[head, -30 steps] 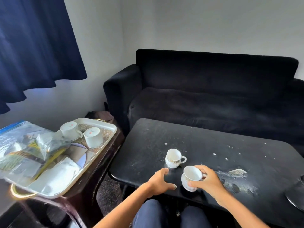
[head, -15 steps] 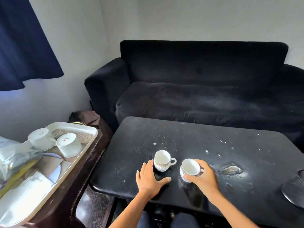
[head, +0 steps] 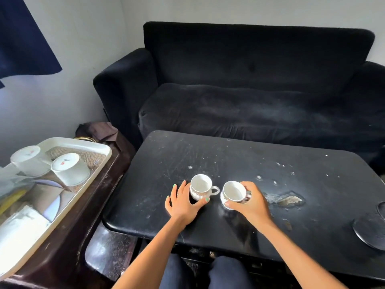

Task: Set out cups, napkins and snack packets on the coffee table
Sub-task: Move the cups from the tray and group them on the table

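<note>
Two small white patterned cups stand upright on the black coffee table (head: 260, 163). My left hand (head: 183, 202) lies flat beside the left cup (head: 201, 187), fingers spread, thumb and fingers touching its base. My right hand (head: 249, 202) grips the right cup (head: 232, 193), which is tilted slightly toward me. On a side table at the left, a cream tray (head: 98, 146) carries two upside-down white cups (head: 69, 171), a white napkin stack (head: 19, 226) and a clear bag of snack packets (head: 10, 184).
A black sofa (head: 250, 90) stands behind the table. A dark round mat (head: 369, 231) lies at the table's right edge. The tabletop has a chipped patch (head: 285, 199) right of the cups. A dark blue curtain (head: 23, 38) hangs at upper left.
My left hand has slid forward on the table to touch the left cup. The right cup has come down onto the table in my right hand. The view has shifted right.
</note>
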Motion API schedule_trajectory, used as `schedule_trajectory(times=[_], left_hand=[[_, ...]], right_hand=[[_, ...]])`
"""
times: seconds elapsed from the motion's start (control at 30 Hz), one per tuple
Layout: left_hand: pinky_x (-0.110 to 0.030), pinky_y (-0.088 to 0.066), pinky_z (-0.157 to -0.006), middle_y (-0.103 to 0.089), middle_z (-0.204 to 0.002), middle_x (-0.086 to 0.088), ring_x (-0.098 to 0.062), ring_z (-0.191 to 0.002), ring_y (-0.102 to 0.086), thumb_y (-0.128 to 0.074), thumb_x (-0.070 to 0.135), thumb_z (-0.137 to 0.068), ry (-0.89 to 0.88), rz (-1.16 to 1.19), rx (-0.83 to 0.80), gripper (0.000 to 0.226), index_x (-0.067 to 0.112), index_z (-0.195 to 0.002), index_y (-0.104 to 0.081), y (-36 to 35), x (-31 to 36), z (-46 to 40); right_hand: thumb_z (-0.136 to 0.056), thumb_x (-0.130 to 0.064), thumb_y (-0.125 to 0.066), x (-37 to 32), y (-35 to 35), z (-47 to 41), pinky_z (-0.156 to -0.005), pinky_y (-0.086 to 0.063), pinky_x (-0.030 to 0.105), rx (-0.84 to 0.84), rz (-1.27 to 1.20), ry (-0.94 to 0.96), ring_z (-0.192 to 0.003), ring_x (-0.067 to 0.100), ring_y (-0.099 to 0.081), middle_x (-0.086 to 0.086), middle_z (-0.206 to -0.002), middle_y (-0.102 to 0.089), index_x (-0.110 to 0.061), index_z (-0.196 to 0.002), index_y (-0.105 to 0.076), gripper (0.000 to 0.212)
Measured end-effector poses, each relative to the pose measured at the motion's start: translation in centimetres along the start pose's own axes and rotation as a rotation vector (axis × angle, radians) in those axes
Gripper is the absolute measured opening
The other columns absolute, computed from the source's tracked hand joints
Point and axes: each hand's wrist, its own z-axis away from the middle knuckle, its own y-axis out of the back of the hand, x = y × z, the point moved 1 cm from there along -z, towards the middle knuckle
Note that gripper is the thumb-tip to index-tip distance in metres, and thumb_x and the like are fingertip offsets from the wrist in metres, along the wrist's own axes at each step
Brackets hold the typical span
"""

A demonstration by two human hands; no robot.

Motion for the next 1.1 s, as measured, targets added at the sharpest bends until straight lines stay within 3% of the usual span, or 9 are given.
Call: schedule_trajectory(times=[0.2,0.47,0.6,0.7,0.87,1.1], left_hand=[[-0.042,0.004,-0.118,-0.005,-0.159,0.019,-0.010,-0.148,0.009,-0.051,0.069,-0.080,-0.021,0.008,-0.048,0.084,0.037,-0.149,-0.016,0.0,-0.2,-0.2],[-0.042,0.004,-0.118,-0.004,-0.160,0.019,-0.010,-0.148,0.010,-0.051,0.069,-0.080,-0.024,0.019,-0.059,0.087,0.039,-0.150,-0.009,0.1,-0.4,-0.4],[-0.041,0.001,-0.119,-0.015,-0.159,0.014,-0.010,-0.148,0.005,-0.062,0.065,-0.075,-0.015,0.102,-0.017,0.097,0.035,-0.151,-0.011,0.3,-0.4,-0.2],[-0.039,0.000,-0.119,-0.019,-0.159,0.008,-0.010,-0.148,0.002,-0.070,0.059,-0.072,-0.017,0.134,-0.014,0.103,0.029,-0.151,-0.012,0.7,-0.7,0.1],[-0.037,-0.003,-0.121,-0.017,-0.159,0.008,-0.010,-0.148,0.002,-0.071,0.054,-0.074,-0.016,0.093,-0.016,0.100,0.027,-0.152,-0.013,0.9,-1.7,2.0],[-0.033,-0.007,-0.120,-0.013,-0.159,0.015,-0.009,-0.148,0.001,-0.061,0.049,-0.084,-0.029,-0.002,-0.070,0.081,0.030,-0.150,-0.018,1.3,-3.0,5.9]], right_hand=[[-0.049,-0.026,-0.091,0.0,0.0,-0.1,-0.075,-0.052,0.027,-0.002,-0.001,0.002,-0.092,0.005,-0.061,-0.013,-0.102,-0.064,-0.036,-0.096,-0.055,0.060],[-0.052,-0.026,-0.091,-0.3,0.0,0.3,-0.072,-0.048,0.022,-0.006,0.006,0.015,-0.095,0.005,-0.059,-0.013,-0.106,-0.060,-0.032,-0.102,-0.053,0.064],[-0.053,-0.023,-0.091,0.0,0.1,1.0,-0.071,-0.041,0.019,-0.048,-0.046,-0.090,-0.096,0.008,-0.059,-0.007,-0.116,-0.052,-0.033,-0.132,-0.033,0.098],[-0.055,-0.018,-0.091,0.3,0.6,1.6,-0.081,-0.037,0.025,-0.043,-0.083,-0.165,-0.097,0.011,-0.057,-0.003,-0.119,-0.049,-0.029,-0.138,-0.025,0.106],[-0.064,0.005,-0.081,1.1,1.0,3.5,-0.089,-0.043,0.030,-0.030,-0.194,-0.271,-0.107,0.021,-0.058,0.012,-0.124,-0.057,-0.011,-0.133,-0.039,0.082],[-0.075,0.008,-0.069,1.1,1.0,6.6,-0.088,-0.043,0.030,0.103,-0.147,-0.399,-0.105,0.028,-0.062,0.019,-0.115,-0.066,0.004,-0.114,-0.062,0.040]])
